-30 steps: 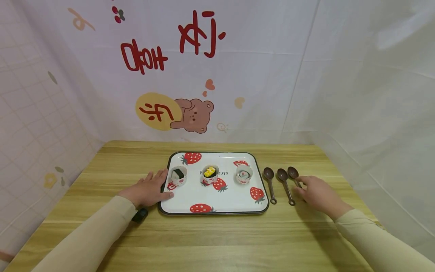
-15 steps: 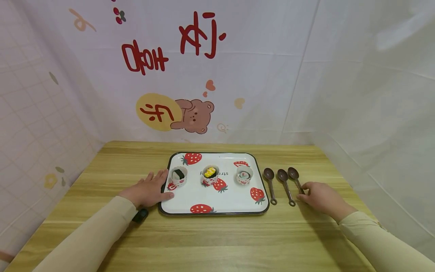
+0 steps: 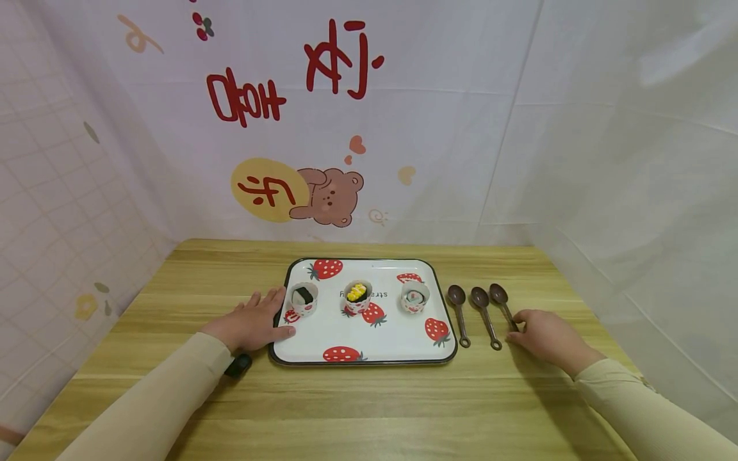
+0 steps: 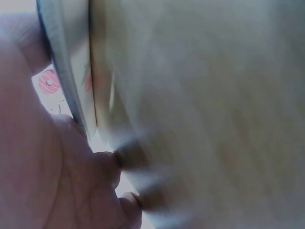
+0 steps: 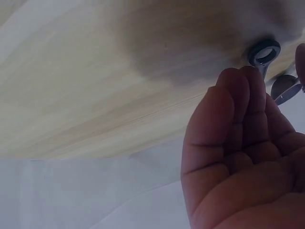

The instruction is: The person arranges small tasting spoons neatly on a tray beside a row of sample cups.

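Observation:
In the head view, my left hand (image 3: 248, 321) lies with spread fingers on the left edge of a white strawberry-print tray (image 3: 369, 339). The tray's rim (image 4: 64, 71) passes by that hand in the left wrist view. My right hand (image 3: 548, 336) pinches the handle of the rightmost brown spoon (image 3: 499, 294) between thumb and fingers. The ring at a spoon's handle end (image 5: 264, 51) shows beside the right fingertips in the right wrist view. Two more brown spoons, a middle one (image 3: 480, 298) and a left one (image 3: 457, 296), lie between that hand and the tray.
On the tray stand three small paper cups: one with a rice ball (image 3: 302, 299), one with yellow-topped sushi (image 3: 357, 296), one with a pale roll (image 3: 414, 298). A black object (image 3: 238, 365) shows by the left wrist. Printed white cloth (image 3: 438, 128) encloses the wooden table (image 3: 369, 410).
My right hand has slid slightly down along the rightmost spoon's handle toward its end, then nearly stopped. The left hand, tray and cups have stayed in place.

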A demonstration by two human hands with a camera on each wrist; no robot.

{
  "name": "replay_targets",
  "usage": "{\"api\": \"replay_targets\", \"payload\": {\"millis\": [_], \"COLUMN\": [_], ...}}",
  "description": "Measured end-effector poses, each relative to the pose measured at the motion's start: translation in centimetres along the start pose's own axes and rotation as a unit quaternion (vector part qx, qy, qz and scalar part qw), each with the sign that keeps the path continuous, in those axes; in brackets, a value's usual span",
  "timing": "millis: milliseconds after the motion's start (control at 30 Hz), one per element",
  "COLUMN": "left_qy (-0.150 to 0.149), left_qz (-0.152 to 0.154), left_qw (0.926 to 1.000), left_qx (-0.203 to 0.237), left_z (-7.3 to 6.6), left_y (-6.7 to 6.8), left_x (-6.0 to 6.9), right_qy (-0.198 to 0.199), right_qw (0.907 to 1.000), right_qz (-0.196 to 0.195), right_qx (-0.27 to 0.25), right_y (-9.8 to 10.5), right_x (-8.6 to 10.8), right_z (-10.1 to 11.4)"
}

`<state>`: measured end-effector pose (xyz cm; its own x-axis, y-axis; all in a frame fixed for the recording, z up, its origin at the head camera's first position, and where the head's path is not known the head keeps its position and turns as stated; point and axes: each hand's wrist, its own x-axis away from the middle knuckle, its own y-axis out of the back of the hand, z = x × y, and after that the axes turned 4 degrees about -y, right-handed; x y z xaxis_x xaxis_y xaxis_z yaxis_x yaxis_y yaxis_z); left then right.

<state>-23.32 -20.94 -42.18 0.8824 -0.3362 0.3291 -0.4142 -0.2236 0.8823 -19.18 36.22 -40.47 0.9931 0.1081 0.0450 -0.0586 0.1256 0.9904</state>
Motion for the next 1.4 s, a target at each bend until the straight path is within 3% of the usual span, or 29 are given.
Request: {"api": "replay_targets", "payload": {"millis": [733, 1400], "left_qy": [-0.009, -0.007], "left_qz": [-0.004, -0.005], "left_qw": [0.9999, 1.0000], "left_qx": [0.004, -0.003], "left_z": [0.15, 0.15], "left_y": [-0.11, -0.17], "left_x": [0.09, -0.10], "right_qy": [0.006, -0.066], "right_qw": [1.0000, 0.9969], "right_qz": [0.002, 0.018], "right_qx": [0.006, -0.039], "right_y": [-0.47, -0.27], "right_x": [0.07, 0.22], "right_z": [-0.34, 0.03]}}
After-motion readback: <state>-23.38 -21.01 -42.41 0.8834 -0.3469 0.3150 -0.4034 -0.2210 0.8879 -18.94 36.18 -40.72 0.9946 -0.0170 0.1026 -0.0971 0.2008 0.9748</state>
